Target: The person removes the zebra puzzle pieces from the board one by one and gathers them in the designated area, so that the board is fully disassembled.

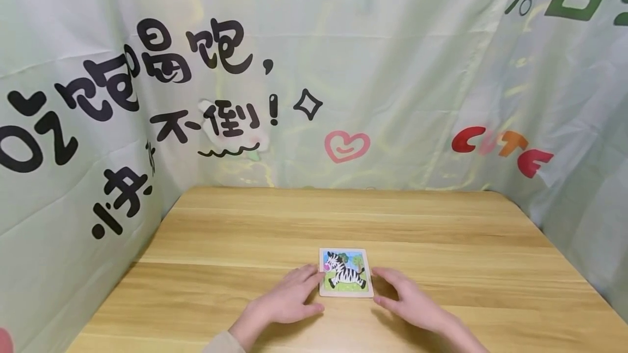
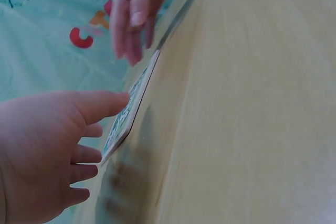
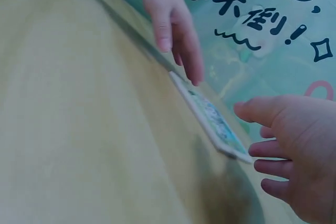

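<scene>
A small square zebra jigsaw puzzle (image 1: 345,272) in a pale frame lies flat on the table, its picture facing up. To its left is my left hand (image 1: 289,296), fingers extended, with the fingertips right at the frame's left edge. My right hand (image 1: 412,299) stands on the other side, thumb and fingers spread apart near the right edge. Neither hand grips anything. Seen from the left wrist, the puzzle (image 2: 128,111) appears edge-on beyond the left thumb. In the right wrist view the right fingers (image 3: 270,167) are loosely extended beside it.
The wooden table (image 1: 245,233) stretches back and to both sides of the puzzle. Behind and around it hangs a pale green curtain (image 1: 402,70) printed with black characters, a pink heart and the word CUTE.
</scene>
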The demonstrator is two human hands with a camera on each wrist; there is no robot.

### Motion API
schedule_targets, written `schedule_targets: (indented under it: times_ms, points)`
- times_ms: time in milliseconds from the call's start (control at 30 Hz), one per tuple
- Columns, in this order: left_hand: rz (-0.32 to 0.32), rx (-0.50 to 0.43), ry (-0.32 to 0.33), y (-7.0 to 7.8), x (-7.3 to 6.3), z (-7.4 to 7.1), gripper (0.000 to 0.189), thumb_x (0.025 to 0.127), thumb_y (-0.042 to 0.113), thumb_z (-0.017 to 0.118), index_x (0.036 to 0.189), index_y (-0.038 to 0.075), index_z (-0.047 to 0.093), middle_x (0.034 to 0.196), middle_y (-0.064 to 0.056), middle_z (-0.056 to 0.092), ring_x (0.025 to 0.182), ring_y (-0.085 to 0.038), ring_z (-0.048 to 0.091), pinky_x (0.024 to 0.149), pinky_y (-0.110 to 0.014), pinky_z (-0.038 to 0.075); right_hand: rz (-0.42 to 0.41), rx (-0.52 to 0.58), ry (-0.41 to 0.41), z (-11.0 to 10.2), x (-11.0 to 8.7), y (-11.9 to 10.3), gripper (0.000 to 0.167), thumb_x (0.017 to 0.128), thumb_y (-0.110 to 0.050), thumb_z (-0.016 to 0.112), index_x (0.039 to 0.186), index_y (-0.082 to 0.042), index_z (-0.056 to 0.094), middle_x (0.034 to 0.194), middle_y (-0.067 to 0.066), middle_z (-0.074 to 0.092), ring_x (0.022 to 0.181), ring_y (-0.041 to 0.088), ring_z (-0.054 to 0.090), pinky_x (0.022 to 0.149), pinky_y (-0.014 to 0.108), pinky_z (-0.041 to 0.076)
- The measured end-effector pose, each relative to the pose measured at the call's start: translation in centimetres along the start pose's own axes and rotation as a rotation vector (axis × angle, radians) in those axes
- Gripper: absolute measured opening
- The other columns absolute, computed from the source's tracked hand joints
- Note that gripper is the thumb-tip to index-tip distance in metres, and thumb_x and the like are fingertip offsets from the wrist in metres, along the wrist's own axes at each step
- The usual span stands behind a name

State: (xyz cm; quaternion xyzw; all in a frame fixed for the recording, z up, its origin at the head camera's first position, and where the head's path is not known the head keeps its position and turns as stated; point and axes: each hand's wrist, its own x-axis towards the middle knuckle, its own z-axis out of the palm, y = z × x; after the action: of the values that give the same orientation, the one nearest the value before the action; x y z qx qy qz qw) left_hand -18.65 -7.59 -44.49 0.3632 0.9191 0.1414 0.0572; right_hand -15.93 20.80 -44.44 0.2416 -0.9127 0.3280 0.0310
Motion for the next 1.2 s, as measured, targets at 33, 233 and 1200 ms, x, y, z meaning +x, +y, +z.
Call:
schedule_targets:
  times_ms: [33,233,1200]
  points:
    - [0.010,0.031,0.004,0.1,0.0,0.0,0.069,0.089,0.048,0.052,0.142,0.007,0.037,0.146,-0.015,0.033,0.133,-0.031,0.030,0.108,-0.046,0.025,-0.001,0.014,0.021,-0.1,0.4,0.0,0.054,0.086,-0.025,0.066,0.127,0.006,0.049,0.125,0.021,0.054,0.115,0.039,0.049,0.094,0.057,0.038]
    - [0.057,0.216,-0.028,1.2,-0.1,0.0,0.068,0.090,0.053,0.046,0.143,0.010,0.035,0.147,-0.014,0.030,0.134,-0.031,0.029,0.108,-0.046,0.025,0.060,0.089,0.073,0.0,4.0,-0.3,0.052,0.080,-0.011,0.070,0.127,0.002,0.051,0.123,0.015,0.056,0.111,0.038,0.052,0.093,0.055,0.041]
    - [0.176,0.426,-0.014,1.3,-1.0,1.3,0.069,0.093,0.060,0.028,0.141,0.012,0.039,0.147,-0.013,0.032,0.134,-0.026,0.030,0.107,-0.044,0.028,-0.028,-0.037,-0.080,4.2,11.1,-0.6,0.041,0.079,-0.021,0.072,0.115,-0.004,0.062,0.110,0.011,0.058,0.103,0.030,0.052,0.088,0.051,0.042]
